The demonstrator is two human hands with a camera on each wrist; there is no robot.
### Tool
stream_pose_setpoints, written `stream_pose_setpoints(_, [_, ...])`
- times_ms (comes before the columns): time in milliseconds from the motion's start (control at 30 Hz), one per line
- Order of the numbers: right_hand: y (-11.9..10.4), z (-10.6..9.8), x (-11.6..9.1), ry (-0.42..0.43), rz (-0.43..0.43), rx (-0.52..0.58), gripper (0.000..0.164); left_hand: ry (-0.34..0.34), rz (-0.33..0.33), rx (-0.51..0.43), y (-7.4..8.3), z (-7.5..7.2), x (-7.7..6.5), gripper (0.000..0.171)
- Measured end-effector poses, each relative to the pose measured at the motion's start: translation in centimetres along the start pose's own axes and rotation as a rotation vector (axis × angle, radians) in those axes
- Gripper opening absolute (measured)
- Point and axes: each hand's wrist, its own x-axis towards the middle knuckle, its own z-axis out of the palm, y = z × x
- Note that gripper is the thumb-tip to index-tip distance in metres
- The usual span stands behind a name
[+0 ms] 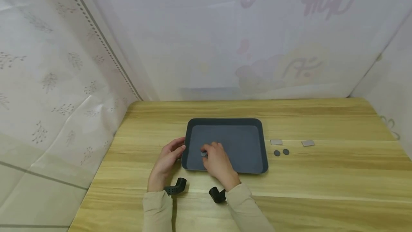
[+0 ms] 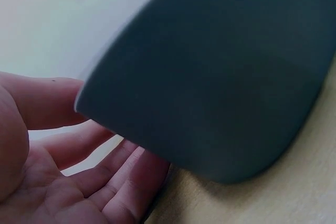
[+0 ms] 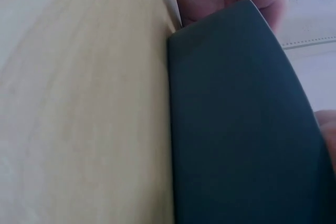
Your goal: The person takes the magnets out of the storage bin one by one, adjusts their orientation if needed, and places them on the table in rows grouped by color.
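A dark grey rectangular tray (image 1: 238,149) lies on the wooden table. At its left side is my left hand (image 1: 168,156), the thumb at the rim and the fingers along the outer wall. In the left wrist view, that thumb (image 2: 50,100) meets the edge of the tray (image 2: 210,77). Over the tray's left half, my right hand (image 1: 219,162) pinches a small grey disc (image 1: 203,154) between thumb and fingers. The tray wall (image 3: 236,129) hides most of the right hand in the right wrist view, so the disc does not show there.
Right of the tray, two grey discs, one nearer (image 1: 277,153) and one farther right (image 1: 286,151), lie on the table (image 1: 338,174). Two light rectangular pieces, one beside the tray (image 1: 276,141) and another farther right (image 1: 308,143), lie flat. Printed curtains surround the table's back and sides.
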Motion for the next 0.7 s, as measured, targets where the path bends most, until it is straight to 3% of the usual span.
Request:
stream_pose_setpoints(233, [0.25,-0.09,0.06,0.048,-0.027,0.03,0.013,0.009,-0.004,0.003,-0.03,0.04,0.01,0.042])
stream_pose_setpoints(700, [-0.1,-0.19,-0.15,0.039,0.022,0.021,0.012,0.001,-0.003,-0.002,0.02,-0.01,-0.08,0.041])
